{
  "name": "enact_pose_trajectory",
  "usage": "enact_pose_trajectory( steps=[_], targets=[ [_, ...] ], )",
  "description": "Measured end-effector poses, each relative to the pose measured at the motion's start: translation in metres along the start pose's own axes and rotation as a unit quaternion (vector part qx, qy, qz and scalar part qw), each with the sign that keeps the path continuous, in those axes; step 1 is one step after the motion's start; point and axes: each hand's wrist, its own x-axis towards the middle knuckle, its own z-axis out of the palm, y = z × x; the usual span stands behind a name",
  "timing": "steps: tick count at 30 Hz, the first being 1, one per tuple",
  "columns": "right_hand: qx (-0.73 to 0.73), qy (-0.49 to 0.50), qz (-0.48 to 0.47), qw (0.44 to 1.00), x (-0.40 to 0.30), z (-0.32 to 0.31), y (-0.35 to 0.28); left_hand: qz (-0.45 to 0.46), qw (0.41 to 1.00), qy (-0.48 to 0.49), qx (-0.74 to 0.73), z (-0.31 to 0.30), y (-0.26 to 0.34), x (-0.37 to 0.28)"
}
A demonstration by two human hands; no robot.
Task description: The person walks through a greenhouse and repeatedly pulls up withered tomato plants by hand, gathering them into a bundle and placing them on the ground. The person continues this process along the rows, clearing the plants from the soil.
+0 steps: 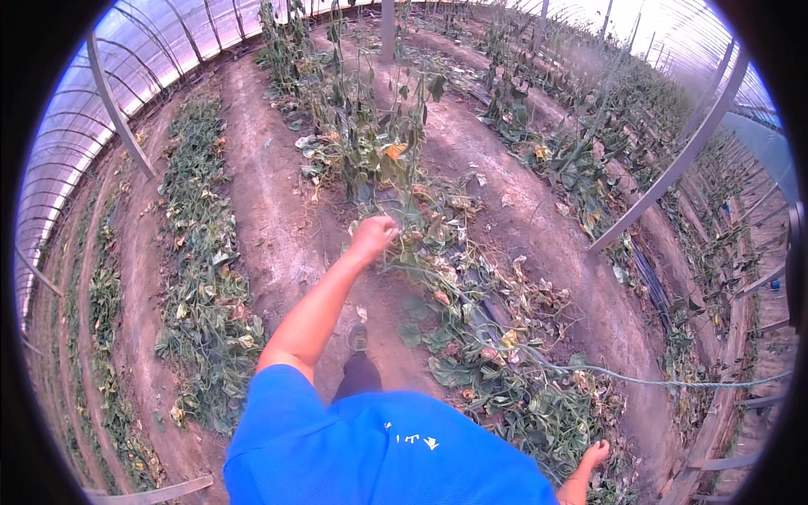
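My left hand (377, 235) is stretched forward, fingers curled, at the near side of wilted climbing vines (385, 142). Thin stems and leaves overlap its fingertips, so a grip on them cannot be made out. Low at the right, my right hand (596, 452) hangs beside the row of pulled-down vines (543, 404). Its fingers are bent, and whether anything lies between them is too small to see. Between the hands, a long grey-green cord or bare stem (631, 377) runs across the row. Dry, yellowed leaves (517, 287) lie over dark plastic sheeting (492, 309).
Bare soil paths (271, 208) separate the rows. A fallen row of vines (202, 278) lies to the left. Slanting posts (678, 161) stand at the right, and another post (387, 31) rises ahead. The ribbed plastic greenhouse wall (69, 132) curves along the left. My shoe (358, 338) is on the path.
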Motion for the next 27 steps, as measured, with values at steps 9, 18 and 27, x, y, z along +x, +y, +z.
enact_pose_trajectory(
  steps=[9, 18, 27],
  targets=[
    [0.013, -0.369, 0.359, 0.857, -0.284, 0.059, -0.115, -0.065, 0.937, 0.099, -0.330, -0.006, -0.015, 0.246],
    [0.358, -0.338, -0.098, 0.865, -0.168, 0.178, -0.588, 0.042, 0.934, -0.058, -0.351, 0.031, 0.007, 0.292],
    [0.574, -0.350, -0.168, 0.721, -0.121, 0.156, -0.903, 0.085, 0.870, -0.134, -0.467, -0.055, -0.017, 0.237]
  ],
)
